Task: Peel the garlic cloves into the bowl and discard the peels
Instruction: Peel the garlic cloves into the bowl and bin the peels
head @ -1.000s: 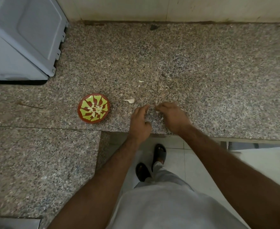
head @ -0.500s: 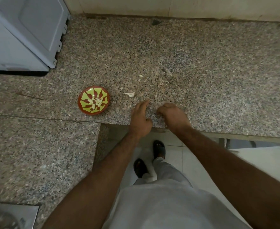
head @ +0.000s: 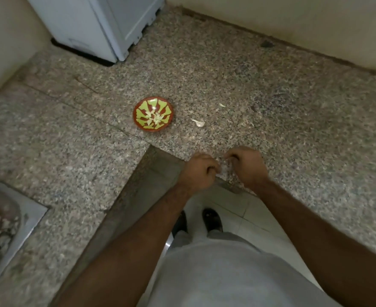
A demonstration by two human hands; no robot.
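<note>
Up-left of both curled hands: bowl (head: 153,114); left hand (head: 197,171), right hand (head: 248,166) contents unclear

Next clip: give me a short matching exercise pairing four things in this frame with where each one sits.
Things:
1. bowl
2. loose garlic clove
3. white appliance
4. sink

Places:
A. far left corner of the counter
B. bottom left edge of the view
C. on the counter, just right of the bowl
D. mid-counter, beyond the left hand

Pairs: 1-D, 2-C, 3-A, 4-B
</note>
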